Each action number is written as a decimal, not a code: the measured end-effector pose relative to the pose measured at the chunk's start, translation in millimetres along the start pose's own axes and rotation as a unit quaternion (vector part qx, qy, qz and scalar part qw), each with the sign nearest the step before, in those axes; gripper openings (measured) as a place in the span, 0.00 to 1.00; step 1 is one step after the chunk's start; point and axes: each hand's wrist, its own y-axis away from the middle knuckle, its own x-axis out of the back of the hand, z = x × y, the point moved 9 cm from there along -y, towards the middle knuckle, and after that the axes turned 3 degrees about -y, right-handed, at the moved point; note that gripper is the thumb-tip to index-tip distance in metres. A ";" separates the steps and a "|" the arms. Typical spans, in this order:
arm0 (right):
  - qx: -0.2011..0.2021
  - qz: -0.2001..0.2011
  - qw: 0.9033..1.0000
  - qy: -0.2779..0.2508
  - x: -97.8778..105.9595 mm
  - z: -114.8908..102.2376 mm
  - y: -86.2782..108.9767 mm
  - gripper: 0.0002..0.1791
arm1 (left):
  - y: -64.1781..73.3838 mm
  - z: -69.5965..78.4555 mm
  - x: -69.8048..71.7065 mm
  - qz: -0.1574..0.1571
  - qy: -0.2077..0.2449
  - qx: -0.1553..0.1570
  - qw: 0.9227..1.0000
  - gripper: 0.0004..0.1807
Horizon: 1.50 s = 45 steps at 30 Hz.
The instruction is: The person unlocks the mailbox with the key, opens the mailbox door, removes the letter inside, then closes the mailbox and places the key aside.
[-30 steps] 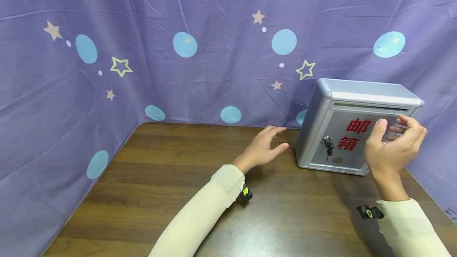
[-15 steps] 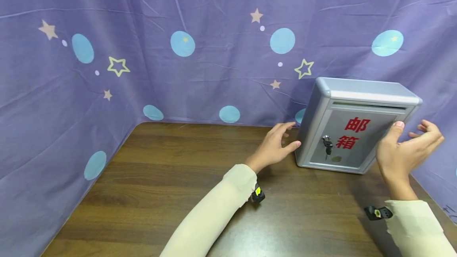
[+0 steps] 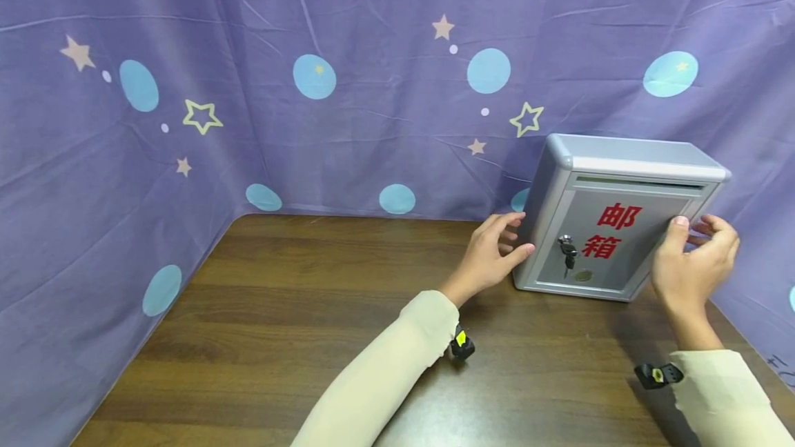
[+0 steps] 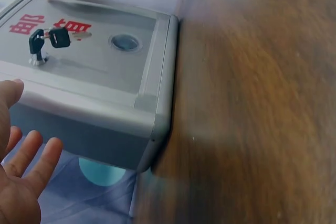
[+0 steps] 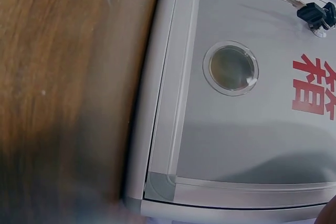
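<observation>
A silver-grey metal mailbox (image 3: 621, 230) with red characters stands upright at the back right of the table. It has a slot (image 3: 640, 185) near the top, keys (image 3: 568, 254) hanging from its lock and a small round window (image 5: 231, 70). My left hand (image 3: 487, 257) is beside its left side, thumb apart from the spread, loosely bent fingers; the left wrist view shows a gap to the box. At the right side is my right hand (image 3: 692, 267), thumb over the front edge, fingers loosely bent along the side, partly hidden by the hand itself.
The brown wood-grain table (image 3: 298, 323) reaches from the front to a purple curtain (image 3: 373, 116) with stars and blue dots. The curtain hangs close behind the mailbox and along the left edge. Small black cameras (image 3: 461, 343) sit at both wrists.
My left hand has moved right, up to the mailbox's left side. My right hand has swung out to the right, then come back in at its right side. The mailbox stays in place.
</observation>
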 end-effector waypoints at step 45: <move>-0.021 -0.029 0.997 0.068 -6.0 -3.6 9.3 0.25 | -0.2 32.3 -3.4 0.129 -0.110 -0.073 0.983 0.29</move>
